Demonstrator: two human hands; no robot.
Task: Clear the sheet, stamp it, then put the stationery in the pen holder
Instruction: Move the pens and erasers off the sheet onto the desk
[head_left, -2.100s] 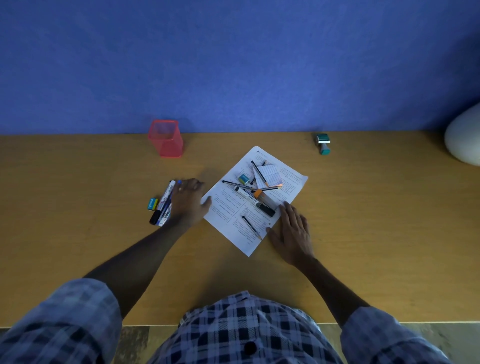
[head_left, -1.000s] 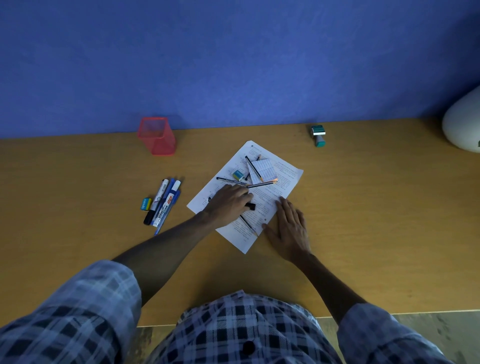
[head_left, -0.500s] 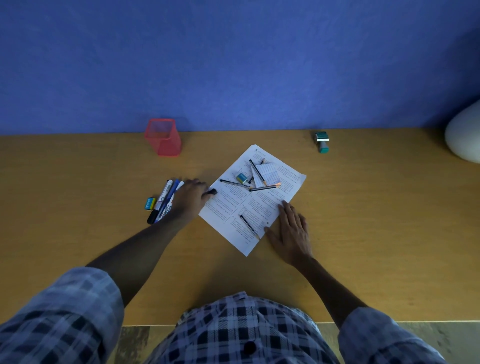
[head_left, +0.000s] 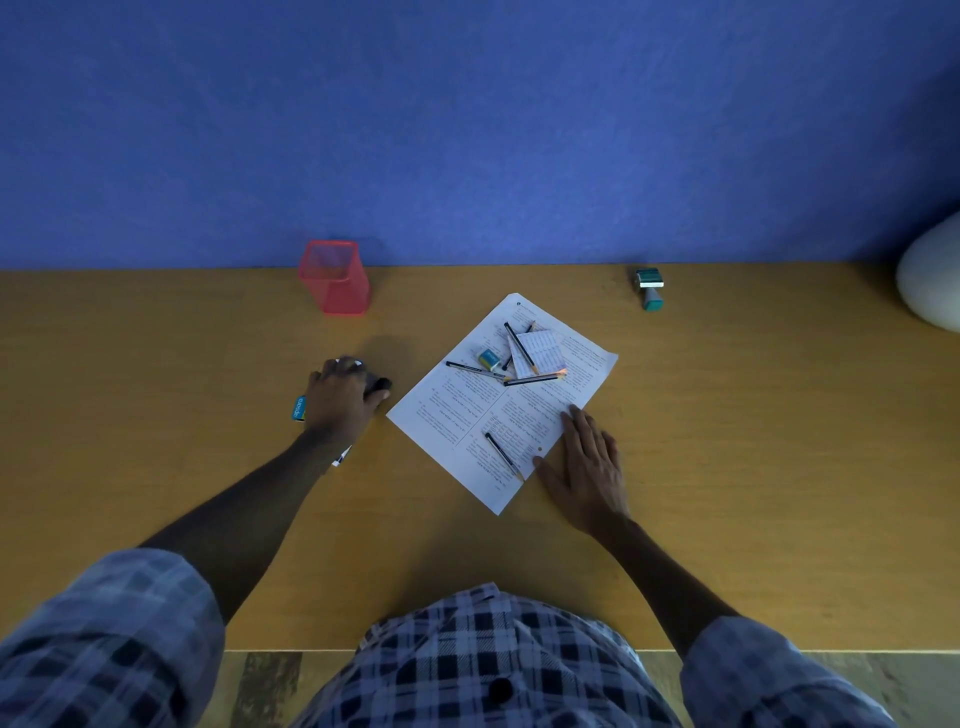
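Seeing L hand (head_left: 340, 397) reaching out fwd-left, palm down, fingers curled, arm extended. R hand (head_left: 587, 470) lying flat, fingers spread, forearm angling in from lower right.

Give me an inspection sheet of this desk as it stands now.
Surface: wooden desk, against a blue wall.
Job's things: printed sheet carrying pens, an eraser and a small notepad; red pen holder looks empty; stamp far right, apart from the sheet.
Clutter: second eraser and markers mostly hidden under the left hand.
Hands: left hand on the markers, grip unclear; right hand flat, pressing the sheet's edge.
Cables: nothing seen.
Surroundings: white rounded object at right edge.
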